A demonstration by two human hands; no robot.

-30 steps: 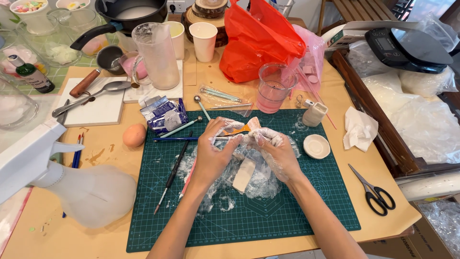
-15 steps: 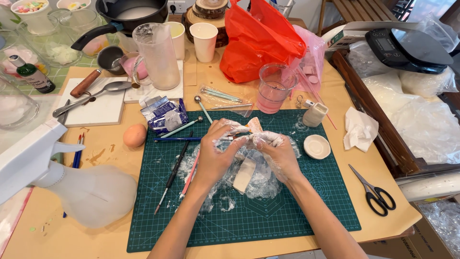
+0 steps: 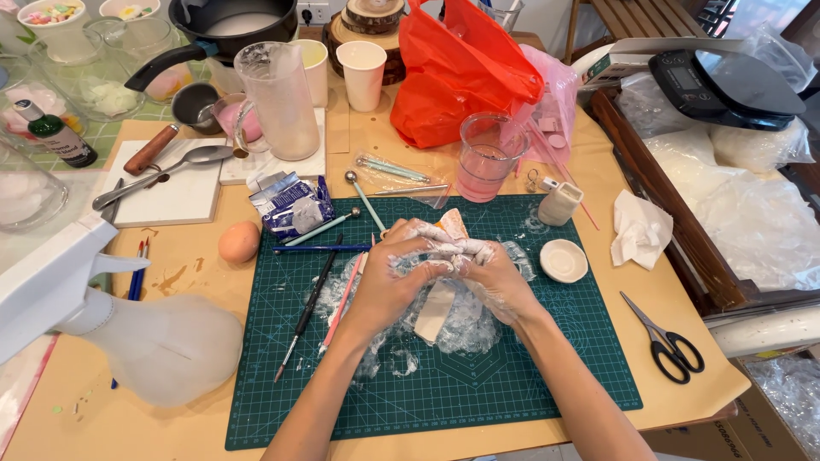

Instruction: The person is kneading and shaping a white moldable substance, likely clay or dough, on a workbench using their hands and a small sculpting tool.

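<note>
Both hands meet over the middle of a dark green cutting mat (image 3: 530, 376). My left hand (image 3: 389, 277) and my right hand (image 3: 495, 282) are closed together on a crumpled clear plastic wrap (image 3: 465, 320) smeared with white paste. An orange and white lump (image 3: 451, 224) pokes out above my fingers. A pale flat strip (image 3: 434, 312) hangs below the hands. My fingers are coated in white.
Sculpting tools (image 3: 312, 294) lie left on the mat, an egg-shaped lump (image 3: 238, 242) beside them. A small white dish (image 3: 564, 259), a little jar (image 3: 560, 203), a pink-filled glass (image 3: 487, 158), scissors (image 3: 666, 341), a red bag (image 3: 465, 77) and a frosted spray bottle (image 3: 154, 341) surround the mat.
My hands have drawn closer together and bunched the plastic wrap tighter around the lump; the orange tip now shows less between the fingers.
</note>
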